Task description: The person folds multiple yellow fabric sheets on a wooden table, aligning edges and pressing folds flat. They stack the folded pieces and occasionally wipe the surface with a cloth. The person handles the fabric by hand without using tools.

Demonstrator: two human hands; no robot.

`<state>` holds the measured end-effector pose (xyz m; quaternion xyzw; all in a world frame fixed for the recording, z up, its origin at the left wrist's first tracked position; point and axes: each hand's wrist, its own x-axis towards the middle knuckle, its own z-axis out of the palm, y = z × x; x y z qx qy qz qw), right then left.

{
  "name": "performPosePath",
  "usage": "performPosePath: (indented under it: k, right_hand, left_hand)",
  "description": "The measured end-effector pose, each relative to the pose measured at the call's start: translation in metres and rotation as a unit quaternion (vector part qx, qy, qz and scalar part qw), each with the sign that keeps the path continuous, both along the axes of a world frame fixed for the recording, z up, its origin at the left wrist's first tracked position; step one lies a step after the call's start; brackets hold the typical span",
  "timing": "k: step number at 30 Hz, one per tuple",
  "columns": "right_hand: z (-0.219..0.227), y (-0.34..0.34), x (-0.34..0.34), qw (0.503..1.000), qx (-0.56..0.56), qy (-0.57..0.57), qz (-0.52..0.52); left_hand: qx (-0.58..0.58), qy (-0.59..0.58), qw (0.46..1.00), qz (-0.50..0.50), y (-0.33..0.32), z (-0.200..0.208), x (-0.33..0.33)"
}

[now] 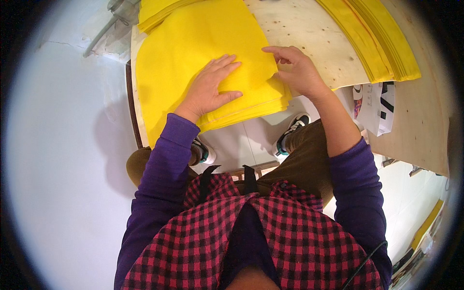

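A stack of yellow fabric sheets point(193, 43) lies on the wooden table in front of me, its near edge hanging over the table's front. My left hand point(211, 87) rests flat on the top sheet, with the thumb spread away from the fingers. At the stack's right edge is my right hand point(298, 71), its index finger pointing left over the fabric and its other fingers curled. The thumb tip of that hand is near the edge of the sheets; whether it pinches a layer I cannot make out.
More yellow fabric point(157, 12) is piled at the far left. Folded yellow stacks point(372, 38) lie along the right of the wooden tabletop point(309, 34). A white printed bag point(377, 108) hangs below them. A pale wall point(63, 145) stands close on the left.
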<state>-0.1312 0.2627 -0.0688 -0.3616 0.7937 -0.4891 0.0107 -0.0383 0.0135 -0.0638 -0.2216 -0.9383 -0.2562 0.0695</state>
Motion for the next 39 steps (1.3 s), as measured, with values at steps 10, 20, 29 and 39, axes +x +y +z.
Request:
performPosePath:
  k: [10,20,29,39]
  right_hand:
    - [0.003,-0.033,-0.011,0.998,-0.049,0.009,-0.041]
    - [0.019,-0.031,-0.035,0.976,-0.121,-0.096,-0.156]
    - [-0.003,-0.029,-0.175,0.967,0.051,0.031,-0.247]
    - [-0.025,-0.078,-0.271,0.921,0.237,0.153,-0.269]
  left_hand:
    - [0.020,0.006,1.000,-0.009,-0.002,-0.001,-0.002]
    - [0.060,-0.043,0.996,0.048,-0.001,-0.003,0.003]
    - [0.067,-0.055,0.995,0.050,0.001,0.004,0.003]
    - [0.062,-0.048,0.996,0.048,-0.002,0.008,0.000]
